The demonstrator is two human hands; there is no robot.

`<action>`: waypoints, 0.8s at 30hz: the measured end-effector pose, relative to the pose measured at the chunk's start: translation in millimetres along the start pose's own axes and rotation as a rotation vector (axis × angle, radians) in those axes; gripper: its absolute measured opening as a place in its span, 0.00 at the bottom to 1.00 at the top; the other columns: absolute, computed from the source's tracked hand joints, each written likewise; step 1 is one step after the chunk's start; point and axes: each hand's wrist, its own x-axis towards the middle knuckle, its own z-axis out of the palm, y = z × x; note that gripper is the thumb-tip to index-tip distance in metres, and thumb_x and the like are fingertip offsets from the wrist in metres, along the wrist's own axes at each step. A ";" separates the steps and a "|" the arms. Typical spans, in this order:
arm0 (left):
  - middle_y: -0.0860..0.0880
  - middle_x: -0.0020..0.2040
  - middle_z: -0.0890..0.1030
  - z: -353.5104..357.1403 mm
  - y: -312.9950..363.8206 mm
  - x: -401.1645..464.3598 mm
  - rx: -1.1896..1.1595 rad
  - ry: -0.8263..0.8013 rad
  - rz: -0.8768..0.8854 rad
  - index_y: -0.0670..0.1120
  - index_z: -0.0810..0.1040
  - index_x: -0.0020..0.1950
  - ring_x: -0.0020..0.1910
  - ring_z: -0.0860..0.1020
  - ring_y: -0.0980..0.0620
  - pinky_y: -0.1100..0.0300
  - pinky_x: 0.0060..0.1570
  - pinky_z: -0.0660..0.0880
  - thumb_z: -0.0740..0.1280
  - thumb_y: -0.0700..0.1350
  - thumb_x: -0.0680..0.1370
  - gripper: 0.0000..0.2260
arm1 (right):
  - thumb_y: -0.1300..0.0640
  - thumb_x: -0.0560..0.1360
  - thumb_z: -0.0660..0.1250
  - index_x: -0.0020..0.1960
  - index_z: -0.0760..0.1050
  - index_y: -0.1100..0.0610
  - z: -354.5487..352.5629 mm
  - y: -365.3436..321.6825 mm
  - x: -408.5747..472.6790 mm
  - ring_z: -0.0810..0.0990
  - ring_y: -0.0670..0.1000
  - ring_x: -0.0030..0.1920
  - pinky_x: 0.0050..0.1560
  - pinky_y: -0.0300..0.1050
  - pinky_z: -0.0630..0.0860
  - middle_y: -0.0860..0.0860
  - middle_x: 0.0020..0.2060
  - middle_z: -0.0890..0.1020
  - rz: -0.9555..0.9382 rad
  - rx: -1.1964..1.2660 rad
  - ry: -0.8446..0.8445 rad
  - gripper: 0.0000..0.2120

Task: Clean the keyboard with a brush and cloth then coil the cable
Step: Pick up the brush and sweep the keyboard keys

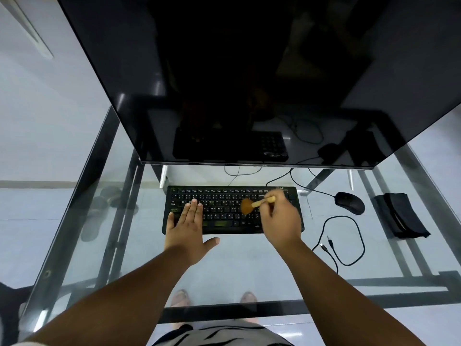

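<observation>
Left hand (185,224): fingers flat, together, pressing keyboard (232,209) at its 9 o'clock end, centre of glass desk (249,258). Right hand (279,216): fingers clamped on brush (252,204), bristles on keys. Cloth (399,214): 3 o'clock, folded. Cable (349,240): loose loop. Risk: hard strokes may shift the keyboard or flick dust onto the glass.

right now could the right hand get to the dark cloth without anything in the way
Probably yes: the folded cloth lies to the right on the glass, with only the mouse nearby, but the right hand holds the brush.
</observation>
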 end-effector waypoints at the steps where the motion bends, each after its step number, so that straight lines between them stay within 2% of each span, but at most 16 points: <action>1: 0.50 0.79 0.35 0.3 0.2 -0.1 0.001 0.003 -0.001 0.46 0.36 0.79 0.78 0.37 0.52 0.43 0.75 0.42 0.48 0.73 0.74 0.45 | 0.56 0.77 0.61 0.50 0.70 0.49 -1.4 1.6 -0.6 0.72 0.46 0.26 0.27 0.41 0.64 0.44 0.27 0.74 0.019 0.044 0.047 0.03; 2: 0.50 0.80 0.36 0.5 0.7 -0.3 0.001 0.006 -0.002 0.46 0.36 0.79 0.78 0.38 0.52 0.43 0.75 0.42 0.48 0.73 0.74 0.45 | 0.57 0.78 0.61 0.50 0.70 0.50 -2.9 3.2 -1.0 0.72 0.46 0.26 0.26 0.42 0.65 0.45 0.26 0.74 0.036 0.112 0.050 0.03; 4: 0.49 0.80 0.36 1.3 2.3 -0.6 -0.002 0.018 -0.009 0.45 0.37 0.79 0.79 0.38 0.51 0.43 0.75 0.42 0.47 0.74 0.74 0.45 | 0.58 0.78 0.62 0.50 0.71 0.50 -5.1 6.1 -1.0 0.70 0.46 0.24 0.27 0.43 0.67 0.47 0.26 0.75 0.037 0.218 -0.064 0.03; 6: 0.49 0.80 0.37 1.2 5.6 -0.5 -0.008 0.029 -0.022 0.45 0.37 0.79 0.79 0.39 0.51 0.43 0.75 0.42 0.47 0.74 0.74 0.45 | 0.56 0.78 0.61 0.50 0.71 0.49 -6.3 12.2 -2.1 0.70 0.46 0.23 0.26 0.43 0.67 0.47 0.25 0.75 -0.002 0.127 -0.141 0.03; 8: 0.48 0.80 0.38 0.8 9.6 -0.7 -0.006 0.034 -0.037 0.45 0.36 0.79 0.79 0.39 0.49 0.43 0.76 0.43 0.47 0.74 0.74 0.46 | 0.55 0.78 0.61 0.50 0.70 0.48 -7.9 17.6 -1.7 0.72 0.47 0.25 0.27 0.44 0.70 0.46 0.25 0.74 0.012 0.015 -0.067 0.02; 10: 0.47 0.80 0.38 0.4 13.5 -1.0 0.000 0.040 -0.042 0.44 0.36 0.79 0.79 0.40 0.47 0.43 0.75 0.43 0.46 0.74 0.74 0.46 | 0.56 0.78 0.61 0.49 0.70 0.48 -9.9 19.7 -2.2 0.72 0.48 0.26 0.28 0.46 0.70 0.45 0.25 0.74 0.052 0.084 0.002 0.03; 12: 0.47 0.80 0.37 0.1 17.7 -0.6 0.000 0.043 -0.041 0.44 0.36 0.79 0.79 0.40 0.46 0.42 0.75 0.42 0.46 0.74 0.74 0.46 | 0.56 0.77 0.62 0.48 0.71 0.47 -11.7 22.1 -1.9 0.71 0.48 0.25 0.28 0.50 0.71 0.48 0.26 0.76 0.054 0.234 -0.052 0.04; 14: 0.47 0.80 0.37 0.3 22.1 0.7 -0.004 0.051 -0.035 0.44 0.36 0.79 0.79 0.39 0.46 0.42 0.75 0.42 0.45 0.74 0.74 0.46 | 0.56 0.77 0.62 0.48 0.71 0.47 -15.1 25.5 -2.4 0.71 0.49 0.25 0.27 0.51 0.70 0.50 0.26 0.76 0.022 0.214 -0.131 0.04; 15: 0.47 0.80 0.37 0.4 24.3 1.5 -0.003 0.054 -0.030 0.44 0.36 0.79 0.79 0.38 0.47 0.42 0.75 0.42 0.45 0.74 0.74 0.46 | 0.56 0.77 0.61 0.48 0.71 0.48 -17.1 27.3 -2.8 0.71 0.49 0.25 0.27 0.48 0.69 0.49 0.25 0.75 0.015 0.152 -0.125 0.03; 17: 0.48 0.80 0.36 0.3 29.8 3.0 -0.002 0.056 -0.017 0.44 0.36 0.79 0.79 0.38 0.49 0.42 0.76 0.42 0.45 0.74 0.74 0.46 | 0.57 0.77 0.61 0.49 0.70 0.50 -23.6 30.6 -1.5 0.72 0.49 0.26 0.28 0.43 0.67 0.46 0.25 0.74 0.063 0.111 0.020 0.03; 20: 0.48 0.80 0.36 -1.0 40.0 4.6 0.003 0.051 0.015 0.45 0.36 0.79 0.78 0.37 0.49 0.43 0.75 0.40 0.45 0.73 0.75 0.45 | 0.59 0.77 0.60 0.49 0.70 0.51 -35.2 39.4 1.4 0.73 0.51 0.27 0.30 0.46 0.70 0.47 0.27 0.75 0.208 0.284 0.241 0.03; 22: 0.48 0.79 0.35 -2.3 48.0 5.8 0.016 0.043 0.035 0.45 0.35 0.79 0.78 0.35 0.49 0.43 0.75 0.39 0.45 0.73 0.75 0.45 | 0.58 0.77 0.60 0.48 0.70 0.50 -42.7 48.6 3.8 0.74 0.52 0.29 0.33 0.50 0.73 0.50 0.29 0.76 0.252 0.358 0.259 0.03; 24: 0.48 0.79 0.34 -2.4 56.3 7.5 0.019 0.030 0.052 0.45 0.34 0.78 0.78 0.35 0.49 0.43 0.75 0.38 0.45 0.73 0.75 0.45 | 0.59 0.77 0.60 0.46 0.70 0.50 -47.3 58.3 4.2 0.74 0.52 0.29 0.33 0.53 0.74 0.51 0.30 0.77 0.240 0.374 0.184 0.05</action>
